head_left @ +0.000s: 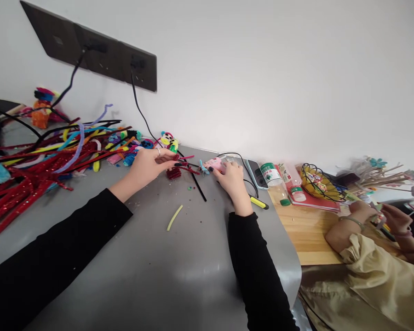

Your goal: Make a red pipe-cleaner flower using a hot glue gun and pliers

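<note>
My left hand (155, 162) is closed in a pinch on a dark red pipe cleaner (189, 169) that pokes out to the right of the fingertips. Just below those fingers, a folded bundle of dark red pipe cleaner (174, 173) rests on the grey tabletop (131, 257). My right hand (232, 177) is wrapped round a pink patterned tool (213, 163) with a light blue tip facing left; its full shape is hidden by the hand. A black stick (199, 187) lies between the hands. Nearer to me is a short pale yellow pipe cleaner (174, 218).
Left stands a heap of coloured pipe cleaners (72, 142) with small pipe-cleaner figures (167, 139). To the right are a yellow cutter (259, 202), a phone (257, 174), bottles (276, 177) and a yellow wire basket (317, 181). A co-worker's hands (362, 214) work at far right. Cords hang from a wall socket panel (113, 59).
</note>
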`<state>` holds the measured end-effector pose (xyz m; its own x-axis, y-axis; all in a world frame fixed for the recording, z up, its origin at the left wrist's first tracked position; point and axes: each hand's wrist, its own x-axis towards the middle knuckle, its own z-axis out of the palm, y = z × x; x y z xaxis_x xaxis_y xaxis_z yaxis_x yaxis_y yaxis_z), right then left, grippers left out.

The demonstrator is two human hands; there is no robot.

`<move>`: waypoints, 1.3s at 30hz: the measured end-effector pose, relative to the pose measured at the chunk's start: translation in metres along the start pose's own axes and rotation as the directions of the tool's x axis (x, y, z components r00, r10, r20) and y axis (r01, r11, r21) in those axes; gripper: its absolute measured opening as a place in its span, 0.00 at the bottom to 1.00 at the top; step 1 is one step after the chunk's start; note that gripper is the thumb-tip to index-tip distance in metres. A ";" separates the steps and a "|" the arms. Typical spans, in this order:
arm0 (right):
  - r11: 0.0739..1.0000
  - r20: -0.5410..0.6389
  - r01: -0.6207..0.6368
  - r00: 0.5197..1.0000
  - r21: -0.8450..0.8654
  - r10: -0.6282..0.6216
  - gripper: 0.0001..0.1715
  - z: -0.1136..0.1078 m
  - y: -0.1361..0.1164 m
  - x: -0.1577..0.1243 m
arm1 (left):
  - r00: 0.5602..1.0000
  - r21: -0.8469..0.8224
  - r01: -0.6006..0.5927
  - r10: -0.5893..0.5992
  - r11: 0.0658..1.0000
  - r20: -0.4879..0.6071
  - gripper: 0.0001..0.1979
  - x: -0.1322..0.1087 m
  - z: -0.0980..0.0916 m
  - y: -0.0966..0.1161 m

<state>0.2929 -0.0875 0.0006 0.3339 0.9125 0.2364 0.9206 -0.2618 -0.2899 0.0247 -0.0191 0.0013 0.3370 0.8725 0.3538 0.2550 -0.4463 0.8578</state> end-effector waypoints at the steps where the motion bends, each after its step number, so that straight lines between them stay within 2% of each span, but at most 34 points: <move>1: 1.000 0.017 0.012 1.000 -0.025 -0.012 0.22 0.002 0.002 0.000 | 1.000 -0.033 0.023 -0.023 0.999 0.004 0.24 -0.001 -0.001 -0.001; 4: 0.995 -0.020 0.097 0.995 -0.011 -0.098 0.13 0.008 0.010 0.003 | 0.997 -0.109 0.075 -0.074 0.991 0.017 0.24 -0.002 -0.004 -0.003; 6: 0.991 -0.040 0.128 0.991 0.023 -0.127 0.11 0.011 0.014 0.007 | 0.994 -0.154 0.106 -0.100 0.982 0.043 0.24 -0.001 -0.006 -0.005; 10: 0.991 -0.056 0.103 0.994 0.085 -0.098 0.18 0.011 0.015 0.012 | 0.983 -0.197 0.170 -0.152 0.966 0.106 0.24 0.000 -0.011 -0.006; 14: 0.983 -0.189 0.094 0.980 0.157 -0.063 0.22 0.004 0.009 0.013 | 0.982 -0.212 0.171 -0.149 0.962 0.117 0.25 -0.003 -0.011 -0.004; 17: 0.969 -0.293 0.092 0.956 0.227 -0.022 0.23 -0.002 0.003 0.012 | 0.986 -0.184 0.149 -0.131 0.972 0.106 0.25 -0.008 -0.009 -0.001; 21: 0.915 -0.413 0.224 0.908 0.334 -0.071 0.22 -0.007 -0.006 0.007 | 0.987 -0.147 0.139 -0.125 0.979 0.100 0.23 -0.011 -0.007 0.003; 26: 0.861 -0.514 0.341 0.850 0.377 -0.111 0.21 -0.007 -0.018 -0.001 | 0.983 -0.212 0.173 -0.156 0.962 0.094 0.27 -0.009 -0.007 0.004; 29: 0.849 -0.534 0.316 0.844 0.424 -0.048 0.21 -0.008 -0.021 -0.003 | 0.980 -0.254 0.198 -0.185 0.947 0.075 0.25 -0.008 -0.007 0.003; 32: 0.836 -0.512 0.278 0.859 0.472 0.003 0.21 -0.010 -0.023 -0.005 | 0.979 -0.338 0.204 -0.194 0.919 0.063 0.23 -0.007 -0.007 0.002; 35: 0.822 -0.472 0.255 0.881 0.509 0.019 0.22 -0.009 -0.025 -0.007 | 0.974 -0.471 0.224 -0.215 0.853 0.073 0.21 -0.006 -0.006 0.001; 39: 0.791 -0.448 0.253 0.894 0.557 0.030 0.22 -0.007 -0.027 -0.007 | 0.958 -0.609 0.271 -0.269 0.745 0.096 0.13 -0.005 -0.006 -0.001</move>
<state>0.2672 -0.0890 0.0135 0.4163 0.6670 0.6178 0.7001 0.1983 -0.6859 0.0175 -0.0215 0.0008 0.3415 0.9371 0.0719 -0.2708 0.0248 0.9623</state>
